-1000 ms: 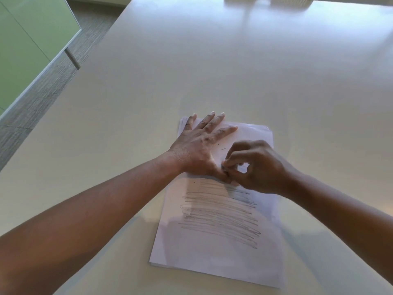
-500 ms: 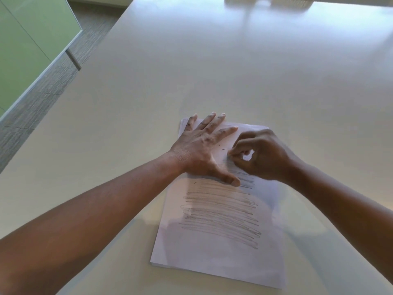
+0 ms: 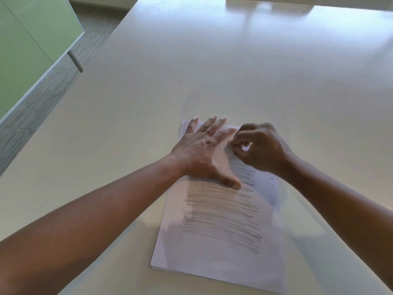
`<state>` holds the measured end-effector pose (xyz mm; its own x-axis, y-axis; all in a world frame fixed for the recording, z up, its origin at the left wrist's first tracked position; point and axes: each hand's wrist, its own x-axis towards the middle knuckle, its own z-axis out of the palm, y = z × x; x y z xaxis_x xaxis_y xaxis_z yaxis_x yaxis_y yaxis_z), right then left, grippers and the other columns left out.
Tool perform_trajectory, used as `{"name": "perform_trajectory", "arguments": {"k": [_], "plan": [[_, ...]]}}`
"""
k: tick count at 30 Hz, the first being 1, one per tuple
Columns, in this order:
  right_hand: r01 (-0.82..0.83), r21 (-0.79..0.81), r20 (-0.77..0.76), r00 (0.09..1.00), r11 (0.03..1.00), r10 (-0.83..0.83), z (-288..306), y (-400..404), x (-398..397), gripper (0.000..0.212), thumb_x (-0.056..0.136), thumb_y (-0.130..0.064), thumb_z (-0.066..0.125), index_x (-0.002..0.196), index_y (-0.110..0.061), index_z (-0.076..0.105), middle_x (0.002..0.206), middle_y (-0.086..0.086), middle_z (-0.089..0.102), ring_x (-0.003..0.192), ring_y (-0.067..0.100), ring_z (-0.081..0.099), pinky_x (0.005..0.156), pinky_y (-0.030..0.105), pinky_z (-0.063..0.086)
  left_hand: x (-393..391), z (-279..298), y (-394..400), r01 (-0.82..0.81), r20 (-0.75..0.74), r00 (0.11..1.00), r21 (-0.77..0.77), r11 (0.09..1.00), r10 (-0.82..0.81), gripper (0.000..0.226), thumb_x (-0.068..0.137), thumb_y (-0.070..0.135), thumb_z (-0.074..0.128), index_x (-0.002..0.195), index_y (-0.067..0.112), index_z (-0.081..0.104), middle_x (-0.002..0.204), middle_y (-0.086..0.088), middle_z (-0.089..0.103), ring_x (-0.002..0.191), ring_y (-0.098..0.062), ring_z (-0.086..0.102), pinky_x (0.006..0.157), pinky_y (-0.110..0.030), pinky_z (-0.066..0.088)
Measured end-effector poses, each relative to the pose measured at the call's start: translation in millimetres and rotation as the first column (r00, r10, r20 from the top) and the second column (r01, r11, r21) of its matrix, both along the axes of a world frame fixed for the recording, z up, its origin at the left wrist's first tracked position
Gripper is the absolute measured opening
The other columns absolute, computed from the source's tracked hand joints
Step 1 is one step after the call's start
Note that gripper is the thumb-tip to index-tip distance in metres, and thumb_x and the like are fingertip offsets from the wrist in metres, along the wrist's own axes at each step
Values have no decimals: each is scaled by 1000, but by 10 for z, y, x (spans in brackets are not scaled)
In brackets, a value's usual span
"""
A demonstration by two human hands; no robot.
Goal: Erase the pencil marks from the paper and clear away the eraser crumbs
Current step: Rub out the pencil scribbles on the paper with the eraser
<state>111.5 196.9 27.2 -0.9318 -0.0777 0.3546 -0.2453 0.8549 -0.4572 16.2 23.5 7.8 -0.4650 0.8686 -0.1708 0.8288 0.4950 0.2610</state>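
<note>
A white sheet of paper (image 3: 217,260) lies on a thin stack in front of me, covered with rows of grey pencil marks (image 3: 221,218). My left hand (image 3: 202,150) presses flat on the paper's upper part, fingers spread, thumb on the top lines. My right hand (image 3: 259,147) is curled round a small white eraser (image 3: 246,147) and holds it against the paper near its upper right, beside my left fingertips. It is blurred from motion. A few dark crumbs lie near my left hand.
The paper rests on a wide pale table (image 3: 212,71). Beyond the table's left edge are grey carpet (image 3: 53,81) and a green glass partition (image 3: 25,45).
My right hand with the eraser has moved up the sheet, away from my left thumb toward the top right. More pencil lines below it are uncovered. My left hand has stayed put.
</note>
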Motion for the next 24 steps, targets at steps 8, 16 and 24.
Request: {"name": "perform_trajectory", "arguments": {"k": [8, 16, 24], "plan": [[-197, -27, 22, 980, 980, 197, 18, -249, 111, 11, 70, 3, 77, 71, -8, 77, 70, 2, 69, 60, 14, 61, 61, 20, 48, 17, -11, 30, -21, 8, 1000, 7, 1000, 21, 154, 42, 107, 49, 164, 27, -1, 173, 5, -10, 156, -11, -19, 125, -54, -12], [-115, -66, -37, 993, 991, 113, -30, -250, 46, 7, 76, -1, 76, 76, -8, 78, 76, 3, 71, 62, 14, 62, 63, 22, 52, 14, -1, 23, -18, 5, 1000, -1, 1000, 18, 154, 42, 107, 46, 164, 26, -3, 172, 5, -12, 156, -11, -20, 125, -54, -13], [57, -42, -22, 998, 997, -58, -24, 21, -16, 9, 74, -2, 76, 75, -11, 79, 71, 2, 69, 55, 17, 60, 57, 35, 54, 20, 15, 0, -21, 5, 1000, 4, 1000, 21, 151, 46, 105, 52, 165, 27, 0, 172, 7, -12, 156, -9, -20, 125, -53, -14]]}}
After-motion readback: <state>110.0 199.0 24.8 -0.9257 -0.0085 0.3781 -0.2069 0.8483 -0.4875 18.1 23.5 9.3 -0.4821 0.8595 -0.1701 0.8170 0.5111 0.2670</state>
